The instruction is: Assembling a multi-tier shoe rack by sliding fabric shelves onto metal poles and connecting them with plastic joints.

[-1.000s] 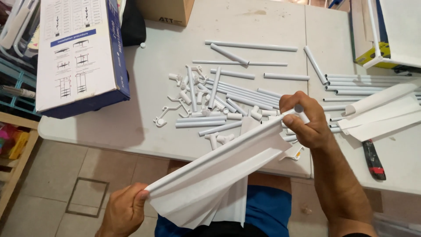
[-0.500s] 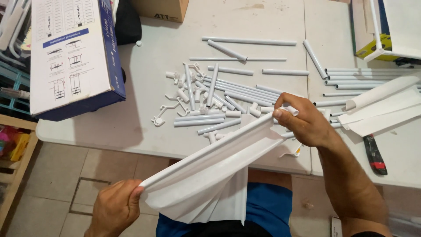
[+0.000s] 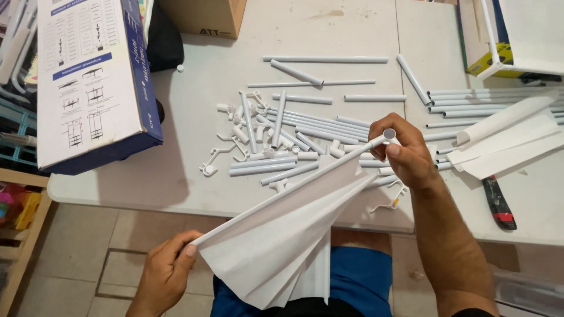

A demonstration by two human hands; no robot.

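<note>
From the head camera we are looking down at our two bare hands, which are holding one long white tube (image 3: 294, 191) slantwise above the edge of a white table (image 3: 194, 176). Our right hand (image 3: 405, 155) is gripping the tube's upper open end, fingers curled round it and thumb pressing on its side. Our left hand (image 3: 167, 270) is pinching the lower end between thumb and fingers, down over the tiled floor (image 3: 76, 246). White wrapping paper (image 3: 282, 252) is hanging from the tube between our hands, fanning downward in folds toward our blue shorts (image 3: 358, 279).

Just beyond our right hand, a heap of white tubes and small plastic connectors (image 3: 276, 138) is lying on the table. To the right of that hand, more paper-wrapped tubes (image 3: 505, 138) are resting, with a black and red utility knife (image 3: 499, 202) near our wrist. Far to the left of both hands, a blue and white cardboard box (image 3: 94, 82) is lying flat, overhanging the table's edge.
</note>
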